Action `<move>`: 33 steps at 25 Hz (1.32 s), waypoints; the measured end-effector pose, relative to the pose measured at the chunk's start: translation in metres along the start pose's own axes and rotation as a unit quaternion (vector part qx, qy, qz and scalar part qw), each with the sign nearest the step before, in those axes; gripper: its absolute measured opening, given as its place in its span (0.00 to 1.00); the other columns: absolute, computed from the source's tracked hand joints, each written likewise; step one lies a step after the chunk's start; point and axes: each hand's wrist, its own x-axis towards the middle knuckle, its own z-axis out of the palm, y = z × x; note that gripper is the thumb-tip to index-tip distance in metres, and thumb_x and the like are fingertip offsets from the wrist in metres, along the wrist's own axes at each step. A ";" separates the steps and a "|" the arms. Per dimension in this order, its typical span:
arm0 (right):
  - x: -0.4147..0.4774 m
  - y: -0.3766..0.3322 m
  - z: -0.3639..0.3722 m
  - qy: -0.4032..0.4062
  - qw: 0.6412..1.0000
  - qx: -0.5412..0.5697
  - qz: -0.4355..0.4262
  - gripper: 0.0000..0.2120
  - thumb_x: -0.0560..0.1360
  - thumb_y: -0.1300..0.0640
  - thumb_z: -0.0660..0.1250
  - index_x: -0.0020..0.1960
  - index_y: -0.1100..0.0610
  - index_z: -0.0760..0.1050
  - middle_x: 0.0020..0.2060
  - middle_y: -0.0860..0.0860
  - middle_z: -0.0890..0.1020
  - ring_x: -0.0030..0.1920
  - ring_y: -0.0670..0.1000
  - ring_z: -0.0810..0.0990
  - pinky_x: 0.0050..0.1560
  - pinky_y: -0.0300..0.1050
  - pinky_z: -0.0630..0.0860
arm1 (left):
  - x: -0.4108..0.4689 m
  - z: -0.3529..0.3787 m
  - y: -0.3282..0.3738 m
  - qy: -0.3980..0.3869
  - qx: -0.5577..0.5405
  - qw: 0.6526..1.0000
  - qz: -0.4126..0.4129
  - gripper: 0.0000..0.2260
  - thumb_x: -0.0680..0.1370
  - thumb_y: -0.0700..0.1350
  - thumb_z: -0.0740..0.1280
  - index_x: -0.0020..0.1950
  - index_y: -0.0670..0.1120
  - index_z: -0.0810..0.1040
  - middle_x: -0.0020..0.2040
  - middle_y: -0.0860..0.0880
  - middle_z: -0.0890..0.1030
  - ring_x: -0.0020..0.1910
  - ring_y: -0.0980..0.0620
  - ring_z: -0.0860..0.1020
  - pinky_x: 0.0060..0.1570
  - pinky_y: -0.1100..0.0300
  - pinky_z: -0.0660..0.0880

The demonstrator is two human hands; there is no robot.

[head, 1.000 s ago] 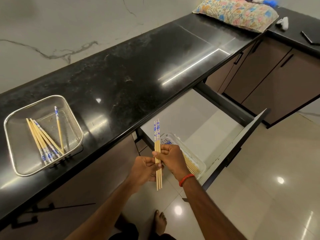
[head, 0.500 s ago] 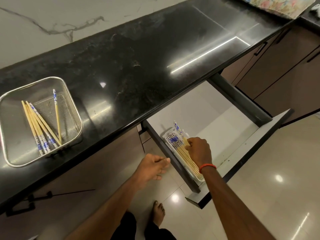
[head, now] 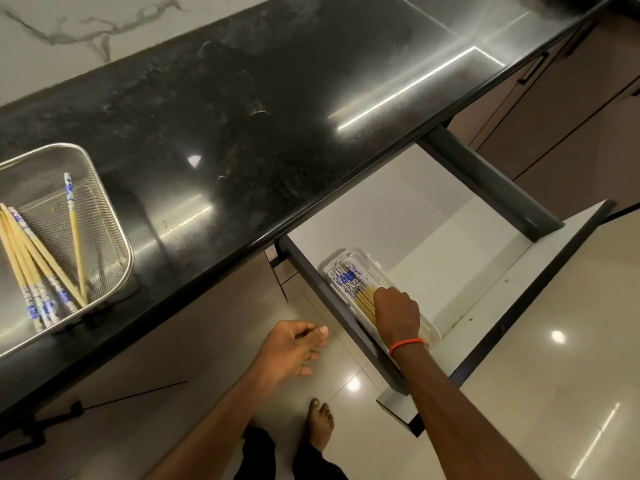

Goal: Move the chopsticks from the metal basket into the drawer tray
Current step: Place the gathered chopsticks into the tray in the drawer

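A metal mesh basket [head: 116, 216] sits on the black counter at the left, holding several wooden chopsticks with blue-patterned tops [head: 34, 268]; one chopstick [head: 74, 233] lies apart from the rest. In the open drawer [head: 433, 216], a white tray [head: 369, 258] holds several more chopsticks [head: 349, 280], lying flat. My right hand [head: 398, 311] rests in the tray with its fingers curled down onto those chopsticks, hiding their lower ends. My left hand [head: 291, 348] hangs in front of the cabinet, fingers loosely apart and holding nothing.
The black counter [head: 259, 109] overhangs the back of the drawer. The drawer's front panel [head: 519, 289] juts out over the tiled floor to the right of my arm. My bare foot [head: 320, 424] stands below. Brown cabinet doors [head: 554, 109] fill the right.
A second ago both hands held a bundle of chopsticks upright near the drawer. The right hand has since lowered them flat into the tray, and the left hand let go and drew back.
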 end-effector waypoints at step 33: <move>-0.016 0.016 -0.001 -0.013 0.998 -0.036 -0.043 0.11 0.81 0.54 0.65 0.62 0.57 0.75 0.57 0.55 0.81 0.56 0.55 0.82 0.54 0.48 0.80 | -0.005 -0.013 0.008 -0.005 0.051 0.999 -0.003 0.05 0.80 0.50 0.69 0.51 0.52 0.82 0.50 0.53 0.86 0.51 0.51 0.85 0.43 0.59 0.82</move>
